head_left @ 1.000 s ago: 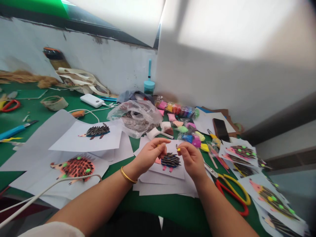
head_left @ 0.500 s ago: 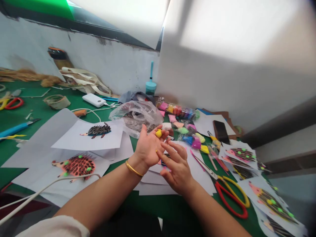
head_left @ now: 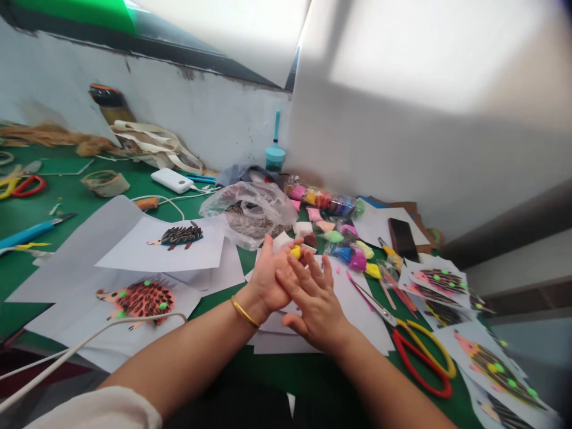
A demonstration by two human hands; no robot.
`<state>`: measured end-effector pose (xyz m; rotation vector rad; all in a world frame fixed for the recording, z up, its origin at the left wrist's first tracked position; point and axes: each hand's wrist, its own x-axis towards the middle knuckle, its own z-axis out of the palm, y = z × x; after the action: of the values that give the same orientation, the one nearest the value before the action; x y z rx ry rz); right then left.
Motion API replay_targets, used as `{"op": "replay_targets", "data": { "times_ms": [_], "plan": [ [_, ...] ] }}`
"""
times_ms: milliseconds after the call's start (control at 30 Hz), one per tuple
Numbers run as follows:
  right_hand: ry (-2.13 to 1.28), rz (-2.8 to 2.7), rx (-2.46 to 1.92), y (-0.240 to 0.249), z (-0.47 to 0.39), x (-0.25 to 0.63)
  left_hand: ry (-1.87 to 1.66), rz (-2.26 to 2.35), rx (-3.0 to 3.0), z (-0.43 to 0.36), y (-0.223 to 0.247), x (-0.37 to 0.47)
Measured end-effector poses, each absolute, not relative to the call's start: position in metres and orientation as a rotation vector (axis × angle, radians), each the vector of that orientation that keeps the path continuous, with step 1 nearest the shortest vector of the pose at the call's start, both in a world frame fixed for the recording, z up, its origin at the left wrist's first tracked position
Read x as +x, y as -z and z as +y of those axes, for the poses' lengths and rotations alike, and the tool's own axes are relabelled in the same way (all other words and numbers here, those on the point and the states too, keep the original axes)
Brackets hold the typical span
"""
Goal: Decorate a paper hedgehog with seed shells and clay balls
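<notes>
My left hand (head_left: 273, 275) is palm up, with a lump of yellow clay (head_left: 295, 252) held at its fingers. My right hand (head_left: 317, 298) lies across the left palm, fingers stretched out and slightly spread. Its fingertips touch the palm and cover whatever lies beneath them. Under both hands are white paper sheets (head_left: 357, 310), whose middle is mostly hidden. Just right of them rests a pair of scissors (head_left: 420, 351) with red and yellow handles.
Packets of coloured clay (head_left: 342, 253) and a clear plastic bag of seeds (head_left: 254, 208) lie beyond my hands. Seed-covered hedgehog pictures (head_left: 147, 301) are at left, more (head_left: 496, 366) at right. A white cable (head_left: 89, 345) crosses the left papers. A dark phone (head_left: 403, 238) lies back right.
My right fingers have slid forward over the left palm, and the small yellow bit seen there before is now covered. The yellow clay lump stays at the left fingers.
</notes>
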<state>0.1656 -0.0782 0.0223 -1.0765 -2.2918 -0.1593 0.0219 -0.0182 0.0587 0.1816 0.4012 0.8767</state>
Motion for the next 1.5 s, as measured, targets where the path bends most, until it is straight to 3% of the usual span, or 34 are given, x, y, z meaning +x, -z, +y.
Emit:
{"op": "replay_targets", "data": {
  "times_ms": [1500],
  "plan": [
    [0.150,-2.163,-1.096,-0.021,-0.077,0.161,-0.954,0.370,0.136,-0.018,-0.042,0.019]
  ]
}}
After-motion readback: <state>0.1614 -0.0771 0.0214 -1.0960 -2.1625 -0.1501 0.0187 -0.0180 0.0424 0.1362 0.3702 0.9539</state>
